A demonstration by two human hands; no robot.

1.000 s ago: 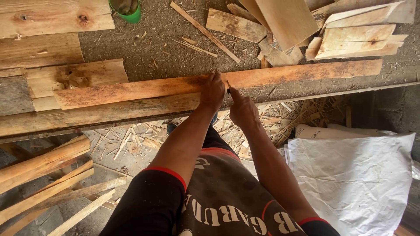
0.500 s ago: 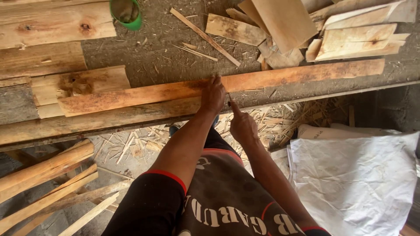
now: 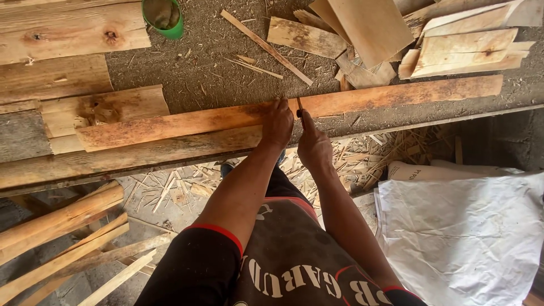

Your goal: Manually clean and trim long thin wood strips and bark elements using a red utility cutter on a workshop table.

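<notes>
While the plank (image 3: 226,122) runs left to right across the bench (image 3: 187,73) ahead of you, your left hand (image 3: 277,122) presses flat on it. Your right hand (image 3: 313,146), just beside, pinches a pencil (image 3: 300,112) tip-down on it.

Soft, even daylight, with a sharp and lightly wide-angle view.

Light falls flat from above; beyond the fingertips (image 3: 281,103) of the left hand (image 3: 277,123) the plank (image 3: 187,126) looks warm and evenly lit, with no glare. Shadows are faint beside the fingers and deepen only below the bench edge nearer the wrists. To the right of the right hand (image 3: 313,146) the white sack (image 3: 470,232) is the brightest patch. Straight edges bow slightly toward the frame's borders.
</notes>
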